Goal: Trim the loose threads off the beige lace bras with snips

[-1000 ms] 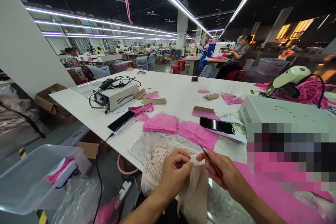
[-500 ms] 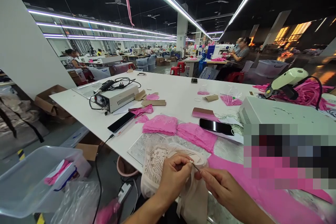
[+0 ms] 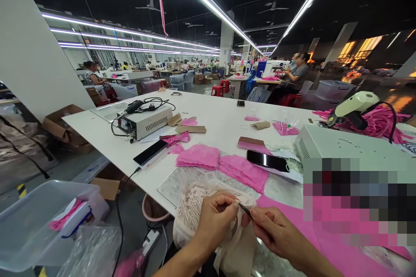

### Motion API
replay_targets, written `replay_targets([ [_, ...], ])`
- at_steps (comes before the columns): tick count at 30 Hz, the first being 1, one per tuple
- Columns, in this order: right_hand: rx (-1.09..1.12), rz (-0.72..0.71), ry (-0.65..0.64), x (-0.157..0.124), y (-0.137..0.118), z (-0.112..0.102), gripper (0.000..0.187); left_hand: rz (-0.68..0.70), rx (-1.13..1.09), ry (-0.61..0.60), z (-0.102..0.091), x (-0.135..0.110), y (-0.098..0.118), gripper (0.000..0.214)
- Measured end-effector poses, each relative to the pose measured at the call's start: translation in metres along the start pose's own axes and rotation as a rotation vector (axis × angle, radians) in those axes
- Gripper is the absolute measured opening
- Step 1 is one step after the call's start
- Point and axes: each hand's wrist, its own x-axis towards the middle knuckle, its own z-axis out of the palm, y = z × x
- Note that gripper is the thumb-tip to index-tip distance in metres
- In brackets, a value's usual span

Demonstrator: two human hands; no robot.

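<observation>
Looking at head view, only view here: left hand (image 3: pixel 218 213) has thumb and fingers closed in a tight pinch on the beige lace piece (image 3: pixel 191 207); exact bit pinched is hidden by the fingers. Right hand (image 3: pixel 271 227) grips a slim dark tool (image 3: pixel 245 210), fingers narrow around it, tip right at the left fingertips. Can't confirm whether the tip touches fabric.

Progress: reads as mid-step, fine work at one spot. Can't tell how much of the piece is done; no finished beige one identifiable. Left over, by my judgement: this spot, plus whatever the covered part needs. Pink lace stacks (image 3: pixel 198 156) lie beyond, neither hand on them.

Position vs grip: lace panel sits left of and under the left hand, at the near edge of the white table (image 3: pixel 214 108), partly over a clear sheet (image 3: pixel 169 186). Plain beige fabric hangs below, between both hands.
</observation>
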Motion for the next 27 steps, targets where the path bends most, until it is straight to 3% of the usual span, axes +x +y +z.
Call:
replay_targets([
  [6,-0.186,-0.087,0.032,0.000,-0.001,-0.002,0.054,-0.019,-0.026,0.005,0.001,0.000,0.000,0.012],
  [15,0.100,0.096,-0.093,0.004,-0.004,-0.009,0.051,-0.081,-0.148,-0.047,-0.001,-0.002,-0.001,0.012],
  [19,0.013,0.034,-0.069,0.003,-0.007,-0.008,0.052,-0.107,-0.137,-0.037,-0.002,-0.003,0.000,0.014],
  [27,-0.320,-0.135,0.025,-0.001,-0.011,-0.001,0.050,-0.019,-0.038,-0.029,-0.002,-0.002,-0.003,0.014],
])
